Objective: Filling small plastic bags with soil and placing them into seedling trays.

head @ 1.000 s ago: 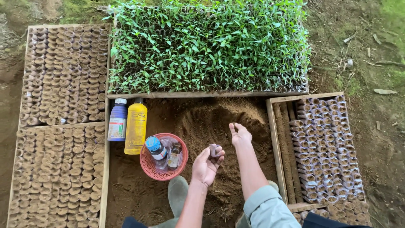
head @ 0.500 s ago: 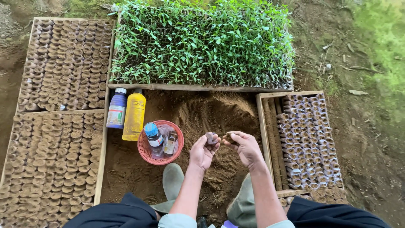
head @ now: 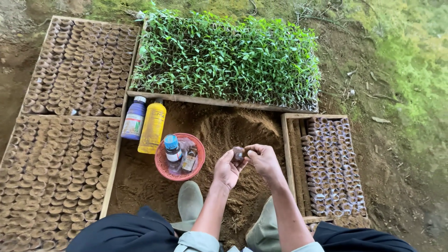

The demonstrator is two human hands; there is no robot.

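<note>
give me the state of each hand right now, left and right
Left hand: closed around a small soil-filled pot, holding it up.
Right hand: fingertips pinched at the top of the same pot; whether they hold anything cannot be told.

Outdoor plant nursery, set on bare ground. Far centre: wooden tray of dense green seedlings (head: 224, 60). Left, near and far: trays of small soil-filled pots (head: 56, 163), packed in rows. Right: wooden frame of wrapped seedling pots (head: 333, 168). Centre: heap of loose brown soil (head: 233, 135), boarded in. Two bottles (head: 144, 123) lie on it. Grass and dirt at the right edge.
</note>
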